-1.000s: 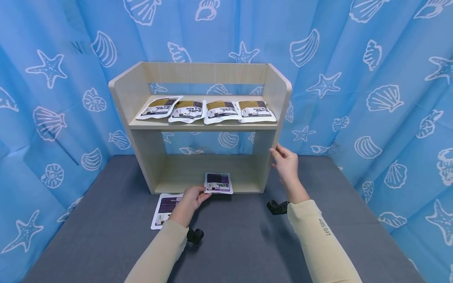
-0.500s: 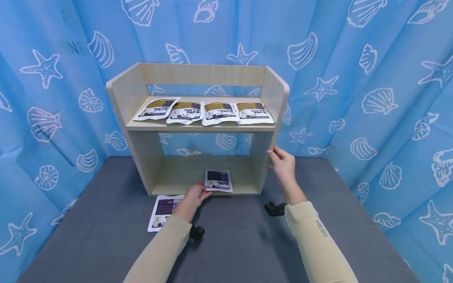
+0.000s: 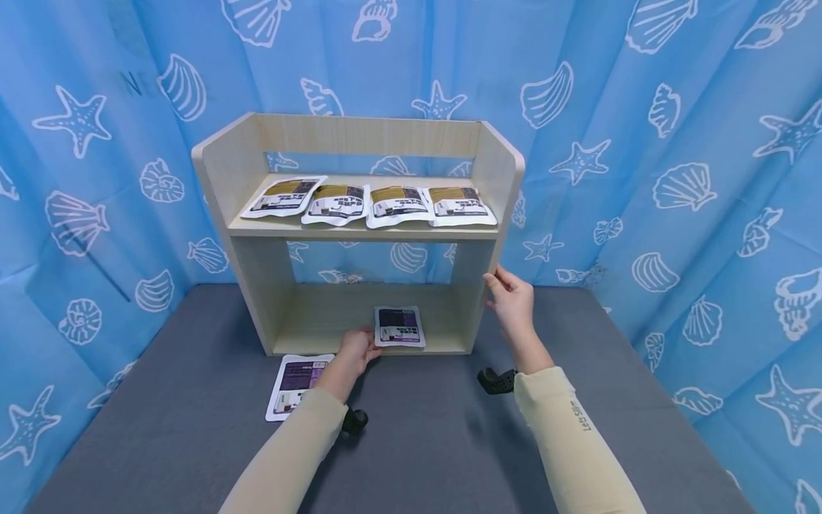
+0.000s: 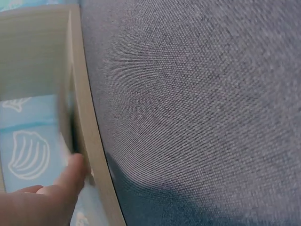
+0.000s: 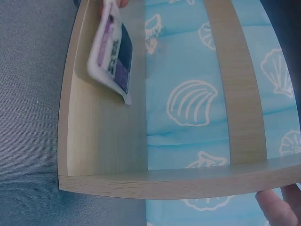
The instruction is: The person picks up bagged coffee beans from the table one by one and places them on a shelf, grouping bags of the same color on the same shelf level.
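Observation:
My left hand [image 3: 354, 348] pinches the near left corner of a white-edged purple pouch [image 3: 401, 330] over the lower shelf board. In the right wrist view the pouch [image 5: 113, 59] stands tilted against the board, with only a bit of the left fingers [image 5: 123, 3] showing behind it. A left finger [image 4: 73, 172] lies close along the shelf's front edge in the left wrist view; the pouch is hidden there. My right hand [image 3: 514, 303] grips the front edge of the right side panel of the wooden shelf [image 3: 480, 314], its fingertips [image 5: 277, 209] at the panel's outer side.
Several gold-and-white pouches [image 3: 398, 203] lie in a row on the upper board. A second purple pouch [image 3: 289, 385] rests on the grey table [image 3: 424, 428], partly under the left forearm. Behind the shelf hangs a blue shell-patterned curtain [image 3: 578, 93].
My left hand has moved the purple pouch slightly deeper over the lower board, away from the front edge. The right hand has kept its place on the side panel.

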Motion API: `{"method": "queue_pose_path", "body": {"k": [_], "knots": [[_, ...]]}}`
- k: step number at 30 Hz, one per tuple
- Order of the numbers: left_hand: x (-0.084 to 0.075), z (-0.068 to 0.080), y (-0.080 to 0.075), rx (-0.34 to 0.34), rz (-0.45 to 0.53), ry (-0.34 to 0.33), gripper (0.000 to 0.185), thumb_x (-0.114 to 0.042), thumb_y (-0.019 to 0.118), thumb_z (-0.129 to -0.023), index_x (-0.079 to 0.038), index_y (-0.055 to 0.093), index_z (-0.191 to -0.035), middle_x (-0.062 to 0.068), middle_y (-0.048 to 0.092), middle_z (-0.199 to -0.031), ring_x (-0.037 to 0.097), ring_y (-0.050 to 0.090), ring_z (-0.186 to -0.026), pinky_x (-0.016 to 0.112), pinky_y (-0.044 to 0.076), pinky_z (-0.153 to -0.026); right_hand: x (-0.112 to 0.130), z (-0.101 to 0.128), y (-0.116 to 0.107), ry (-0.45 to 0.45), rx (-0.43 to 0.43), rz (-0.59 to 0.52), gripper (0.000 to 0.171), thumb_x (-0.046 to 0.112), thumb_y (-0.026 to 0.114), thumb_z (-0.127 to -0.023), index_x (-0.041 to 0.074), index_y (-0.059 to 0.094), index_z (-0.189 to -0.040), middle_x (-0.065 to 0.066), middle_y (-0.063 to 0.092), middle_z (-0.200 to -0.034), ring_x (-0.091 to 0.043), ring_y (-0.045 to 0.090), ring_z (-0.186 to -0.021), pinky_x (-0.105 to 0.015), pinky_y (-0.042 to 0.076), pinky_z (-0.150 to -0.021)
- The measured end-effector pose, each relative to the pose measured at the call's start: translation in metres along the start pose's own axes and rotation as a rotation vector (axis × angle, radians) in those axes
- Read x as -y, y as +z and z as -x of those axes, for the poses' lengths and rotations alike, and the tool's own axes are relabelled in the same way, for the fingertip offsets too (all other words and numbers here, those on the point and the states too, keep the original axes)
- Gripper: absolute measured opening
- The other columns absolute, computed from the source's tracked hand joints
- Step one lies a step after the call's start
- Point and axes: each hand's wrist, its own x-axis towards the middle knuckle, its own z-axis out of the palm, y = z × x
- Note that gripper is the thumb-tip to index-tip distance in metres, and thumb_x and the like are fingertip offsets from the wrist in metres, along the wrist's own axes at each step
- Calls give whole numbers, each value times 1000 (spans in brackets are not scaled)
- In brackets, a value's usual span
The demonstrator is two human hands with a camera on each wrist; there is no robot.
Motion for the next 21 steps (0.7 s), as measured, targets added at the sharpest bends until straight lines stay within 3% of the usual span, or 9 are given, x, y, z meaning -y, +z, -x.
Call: {"method": "queue_pose_path", "body": {"k": [2, 4, 7, 9, 11, 13, 15, 18, 21], "knots": [[-8, 12, 3, 16, -22, 39, 61, 3, 41, -96, 12, 12, -149, 28, 48, -136, 25, 62, -96, 50, 46, -95, -1, 0, 1, -8, -4, 1, 44, 20, 56, -99, 5, 50, -140, -17, 56, -135, -28, 55, -121, -51, 48, -93], [-12, 20, 2, 36, -22, 72, 68, 3, 44, -94, 14, 6, -148, 20, 59, -113, 19, 59, -75, 53, 45, -95, -1, -1, 1, -15, -8, -3, 43, 20, 57, -99, 5, 51, -139, -18, 56, -134, -28, 56, -120, -51, 49, -92], [-11, 21, -4, 37, -23, 98, 72, 2, 45, -91, 15, 2, -148, 4, 49, -76, 12, 42, -51, 54, 44, -93, -2, -2, 2, -21, -8, -8, 43, 19, 57, -99, 4, 51, -139, -19, 56, -135, -29, 55, -121, -53, 48, -93], [-13, 25, -10, 45, 10, 88, 73, 3, 47, -91, 13, 4, -149, 7, 54, -81, 15, 51, -59, 56, 41, -98, -1, -2, 2, -22, -5, -9, 43, 19, 57, -99, 4, 51, -139, -18, 55, -135, -29, 55, -121, -53, 47, -93], [-19, 38, -13, 71, 29, 86, 72, -2, 51, -95, 10, 8, -151, 20, 59, -102, 18, 61, -77, 53, 42, -99, -1, -2, 2, -21, -1, -9, 43, 19, 57, -99, 4, 51, -139, -18, 55, -136, -30, 55, -121, -54, 47, -94], [-42, 74, 1, 58, 37, 63, 69, -4, 50, -98, 9, 9, -151, 29, 45, -137, 29, 59, -112, 52, 39, -103, -1, -3, 2, -21, 0, -5, 43, 19, 57, -99, 4, 51, -140, -18, 55, -137, -29, 55, -121, -54, 47, -93], [-78, 124, 26, 21, 39, 15, 62, -3, 44, -102, 8, 8, -152, 31, 23, -152, 38, 37, -136, 50, 32, -109, -1, -3, 2, -19, 2, -4, 44, 19, 57, -99, 5, 50, -140, -17, 54, -137, -29, 55, -121, -53, 47, -94], [-124, 187, 58, -27, 18, -35, 55, 0, 31, -104, 9, 4, -151, 31, 14, -155, 41, 23, -141, 52, 22, -113, -2, -2, 0, -16, 5, -8, 44, 19, 57, -99, 4, 50, -140, -17, 54, -138, -30, 54, -122, -52, 47, -94], [-136, 211, 60, -22, -8, -34, 52, -1, 27, -105, 10, 4, -150, 31, 17, -154, 42, 25, -140, 52, 23, -113, -2, -1, 0, -17, 7, -15, 43, 18, 56, -100, 4, 49, -140, -19, 53, -137, -31, 53, -123, -51, 47, -94]]}}
